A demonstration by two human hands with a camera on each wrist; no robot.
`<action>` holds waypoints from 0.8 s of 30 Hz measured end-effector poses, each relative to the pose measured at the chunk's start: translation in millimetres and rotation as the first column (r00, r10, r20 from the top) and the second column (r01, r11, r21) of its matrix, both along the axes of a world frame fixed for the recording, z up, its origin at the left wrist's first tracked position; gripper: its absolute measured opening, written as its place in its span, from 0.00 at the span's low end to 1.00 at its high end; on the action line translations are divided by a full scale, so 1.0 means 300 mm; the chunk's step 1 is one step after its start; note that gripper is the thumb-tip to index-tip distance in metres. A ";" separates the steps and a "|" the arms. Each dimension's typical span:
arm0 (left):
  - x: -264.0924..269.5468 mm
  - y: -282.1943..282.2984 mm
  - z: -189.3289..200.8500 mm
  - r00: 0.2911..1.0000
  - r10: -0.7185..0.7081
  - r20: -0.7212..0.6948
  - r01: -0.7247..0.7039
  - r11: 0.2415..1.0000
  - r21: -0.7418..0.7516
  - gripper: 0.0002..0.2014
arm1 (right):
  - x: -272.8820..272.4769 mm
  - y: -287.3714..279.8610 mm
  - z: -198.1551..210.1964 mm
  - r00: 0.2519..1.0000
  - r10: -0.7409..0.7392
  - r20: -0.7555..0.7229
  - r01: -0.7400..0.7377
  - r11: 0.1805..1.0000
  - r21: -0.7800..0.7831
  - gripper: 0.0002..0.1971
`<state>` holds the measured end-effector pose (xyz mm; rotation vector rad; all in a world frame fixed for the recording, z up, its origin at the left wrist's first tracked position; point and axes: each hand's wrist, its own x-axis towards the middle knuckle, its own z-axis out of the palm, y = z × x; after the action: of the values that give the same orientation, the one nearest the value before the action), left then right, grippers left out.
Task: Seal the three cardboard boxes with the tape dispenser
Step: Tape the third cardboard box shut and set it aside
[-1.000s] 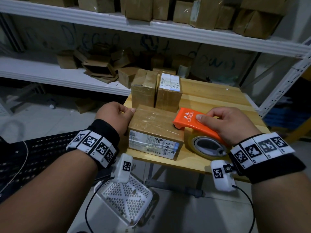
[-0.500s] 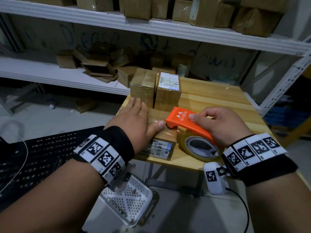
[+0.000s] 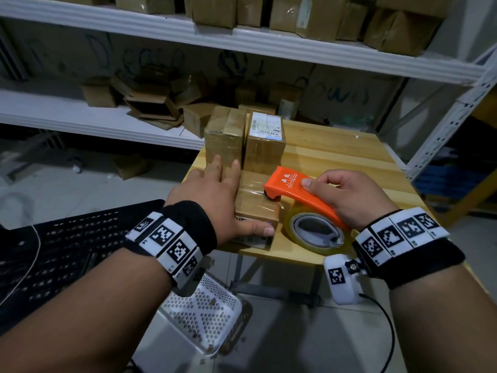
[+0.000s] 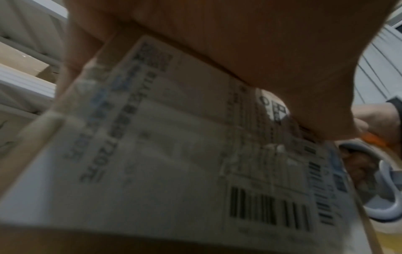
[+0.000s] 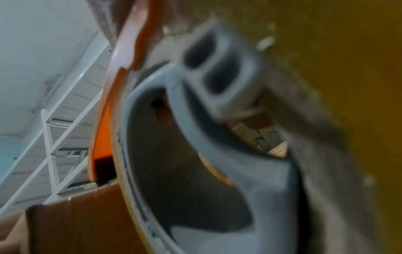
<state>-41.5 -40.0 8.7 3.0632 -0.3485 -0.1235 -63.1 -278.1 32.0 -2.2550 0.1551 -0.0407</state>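
A taped cardboard box point(image 3: 255, 204) lies at the wooden table's point(image 3: 336, 152) near left corner. My left hand point(image 3: 226, 192) lies flat on its top with straight fingers, the thumb down its labelled front face point(image 4: 174, 137). My right hand point(image 3: 330, 189) grips the orange tape dispenser point(image 3: 293, 189), whose nose sits on the box's top near the right edge. Clear tape runs from the nose down to the roll point(image 3: 314, 234) beside the box. Two more boxes stand upright behind: a plain one point(image 3: 226, 138) and one with a white label point(image 3: 265, 142). In the right wrist view the dispenser point(image 5: 104, 120) fills the blurred frame.
White metal shelves point(image 3: 242, 36) behind and above the table hold several cardboard boxes. A black perforated crate point(image 3: 59, 254) stands at the left, and a white perforated basket point(image 3: 204, 316) sits on the floor below my left wrist. A shelf upright point(image 3: 454, 111) rises at the right.
My left hand has moved from the box's left end onto its top, the thumb now on the front face. The dispenser's nose has slid left along the box top.
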 end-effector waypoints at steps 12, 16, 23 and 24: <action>-0.004 0.011 -0.001 1.000 -0.014 0.021 0.014 1.000 -0.021 0.71 | -0.016 -0.083 0.019 0.994 0.028 -0.101 -0.026 0.999 0.019 0.20; -0.004 0.007 -0.003 0.999 -0.022 0.036 0.023 0.999 -0.025 0.72 | -0.027 -0.102 0.025 0.993 0.011 -0.120 -0.012 1.000 -0.006 0.19; -0.014 0.016 -0.006 0.983 -0.030 0.182 0.038 0.998 -0.043 0.65 | -0.036 -0.079 0.001 0.994 -0.030 -0.108 0.028 0.999 -0.017 0.20; -0.022 0.012 -0.005 0.978 -0.017 0.210 0.021 1.000 -0.017 0.64 | -0.037 -0.076 0.003 0.994 -0.034 -0.105 0.032 0.999 -0.021 0.20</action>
<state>-48.1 -36.5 7.2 3.0606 -0.3872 0.2025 -74.2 -300.9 32.8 -2.2748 0.2494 0.0593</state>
